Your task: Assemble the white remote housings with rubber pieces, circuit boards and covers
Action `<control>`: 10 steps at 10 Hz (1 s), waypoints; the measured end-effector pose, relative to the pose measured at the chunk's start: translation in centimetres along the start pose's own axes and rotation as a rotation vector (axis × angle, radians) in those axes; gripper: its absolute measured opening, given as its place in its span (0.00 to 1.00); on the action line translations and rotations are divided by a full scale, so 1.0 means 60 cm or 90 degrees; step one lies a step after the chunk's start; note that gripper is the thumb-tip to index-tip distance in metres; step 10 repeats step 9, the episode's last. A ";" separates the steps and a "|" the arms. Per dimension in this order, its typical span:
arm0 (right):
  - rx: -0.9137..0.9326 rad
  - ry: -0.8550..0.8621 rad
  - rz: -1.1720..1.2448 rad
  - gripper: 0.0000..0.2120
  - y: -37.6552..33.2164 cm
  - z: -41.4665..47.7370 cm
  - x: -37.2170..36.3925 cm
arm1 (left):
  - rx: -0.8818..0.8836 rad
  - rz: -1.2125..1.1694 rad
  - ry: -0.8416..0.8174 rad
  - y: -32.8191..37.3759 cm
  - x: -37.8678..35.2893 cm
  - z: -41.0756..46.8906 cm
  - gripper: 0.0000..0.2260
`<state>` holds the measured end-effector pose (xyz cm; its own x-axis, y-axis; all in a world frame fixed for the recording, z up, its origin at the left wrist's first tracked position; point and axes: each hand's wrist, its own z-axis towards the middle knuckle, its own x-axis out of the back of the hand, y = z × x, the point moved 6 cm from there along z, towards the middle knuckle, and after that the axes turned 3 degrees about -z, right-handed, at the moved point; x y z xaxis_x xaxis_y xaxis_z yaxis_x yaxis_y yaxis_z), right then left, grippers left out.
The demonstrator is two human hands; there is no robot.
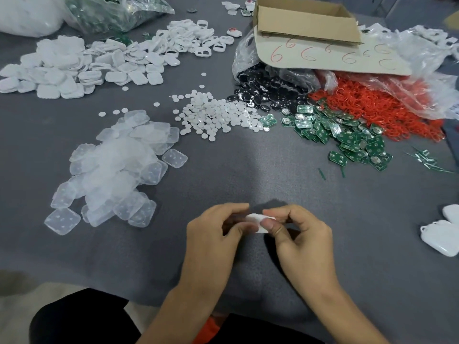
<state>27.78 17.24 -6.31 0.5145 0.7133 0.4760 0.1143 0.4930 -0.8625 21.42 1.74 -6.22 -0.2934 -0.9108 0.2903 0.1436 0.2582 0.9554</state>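
Currently pinching one white remote housing (258,222) between left hand (213,234) and right hand (300,234), both clamped on its opposite ends, just above the near middle of the counter (248,175), probably to steady it for pressing a part into place.

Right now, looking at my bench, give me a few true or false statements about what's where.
1. The left hand and right hand both pinch one white piece. True.
2. The green circuit boards lie left of the hands. False: they lie to the right, beside the red rings.
3. The cardboard box is shut. False: its top is open.
4. The translucent pads are heaped on the left. True.
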 end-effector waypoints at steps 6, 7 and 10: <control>-0.299 0.493 -0.248 0.06 0.194 -0.080 0.374 | -0.243 -0.004 -0.390 0.138 -0.495 -0.025 0.12; -0.318 0.545 -0.295 0.05 0.215 -0.071 0.414 | -0.308 0.046 -0.436 0.156 -0.559 -0.033 0.13; -0.245 0.614 -0.212 0.13 0.216 -0.054 0.451 | -0.333 0.089 -0.330 0.133 -0.468 0.011 0.17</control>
